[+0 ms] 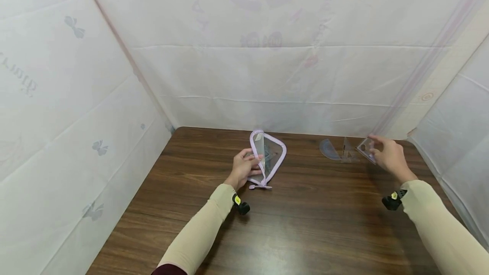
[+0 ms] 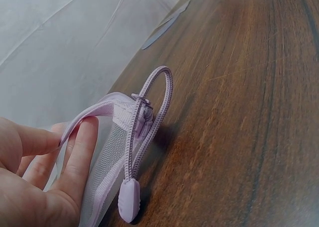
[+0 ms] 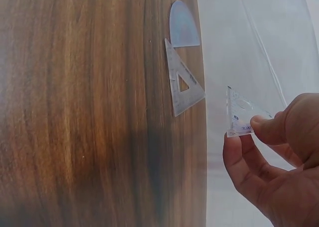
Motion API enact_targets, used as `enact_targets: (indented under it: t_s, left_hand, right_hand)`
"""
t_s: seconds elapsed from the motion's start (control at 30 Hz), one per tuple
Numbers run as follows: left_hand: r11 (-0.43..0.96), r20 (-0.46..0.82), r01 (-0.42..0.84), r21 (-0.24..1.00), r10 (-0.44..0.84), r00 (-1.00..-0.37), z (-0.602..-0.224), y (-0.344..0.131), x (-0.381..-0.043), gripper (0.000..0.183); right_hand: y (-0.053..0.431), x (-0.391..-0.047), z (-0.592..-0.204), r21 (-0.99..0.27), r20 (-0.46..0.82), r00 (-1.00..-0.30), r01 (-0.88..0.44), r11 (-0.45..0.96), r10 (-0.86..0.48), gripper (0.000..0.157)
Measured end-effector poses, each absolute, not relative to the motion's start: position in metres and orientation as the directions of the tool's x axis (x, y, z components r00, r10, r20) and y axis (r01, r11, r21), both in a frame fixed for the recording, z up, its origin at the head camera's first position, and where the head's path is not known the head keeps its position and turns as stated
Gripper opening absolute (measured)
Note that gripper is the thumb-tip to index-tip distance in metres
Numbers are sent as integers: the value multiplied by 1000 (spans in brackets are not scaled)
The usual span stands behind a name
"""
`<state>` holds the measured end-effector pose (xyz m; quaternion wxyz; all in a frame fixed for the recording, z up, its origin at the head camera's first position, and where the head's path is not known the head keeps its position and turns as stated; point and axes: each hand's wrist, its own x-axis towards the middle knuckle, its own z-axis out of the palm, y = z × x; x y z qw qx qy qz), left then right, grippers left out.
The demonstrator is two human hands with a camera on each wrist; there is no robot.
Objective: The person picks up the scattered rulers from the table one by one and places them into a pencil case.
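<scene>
My left hand (image 1: 242,167) holds a mesh zip pouch (image 1: 273,151) with lilac edging by its left side, thumb and fingers pinching the edge. The pouch stands partly open, and something clear shows faintly inside it. Its cord zipper pull (image 2: 129,202) hangs at the near corner. Over at the right, my right hand (image 1: 392,158) pinches a clear plastic set square (image 3: 239,113) between thumb and fingers, raised off the table. Left of that hand lie another clear set square (image 3: 176,98) and a bluish clear protractor (image 3: 184,26), close together.
The brown wood-grain table (image 1: 305,215) ends at a pale hanging sheet (image 1: 244,75) along its back edge. Similar sheets hang at the left (image 1: 76,118) and at the right (image 1: 458,118), close to my right arm.
</scene>
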<state>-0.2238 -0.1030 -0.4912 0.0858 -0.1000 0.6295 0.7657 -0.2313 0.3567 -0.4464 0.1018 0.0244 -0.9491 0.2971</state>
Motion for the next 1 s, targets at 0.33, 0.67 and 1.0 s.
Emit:
enact_targets:
  t_s: [0.33,0.67,1.0]
  left_hand:
    - [-193,-260,-256,947,6,-966,-491,-104,-224,42]
    - [-192,-269,-262,946,-7,-963,-492,-103,-223,41]
    - [-197,-261,-257,946,4,-965,-490,-101,-223,42]
  right_hand:
    - [349,-234,-444,-577,186,-982,-96,811,16,47]
    - [342,-237,-447,-592,179,-983,-129,796,-26,48]
    - [328,-242,-447,-597,211,-976,-167,785,-48,47]
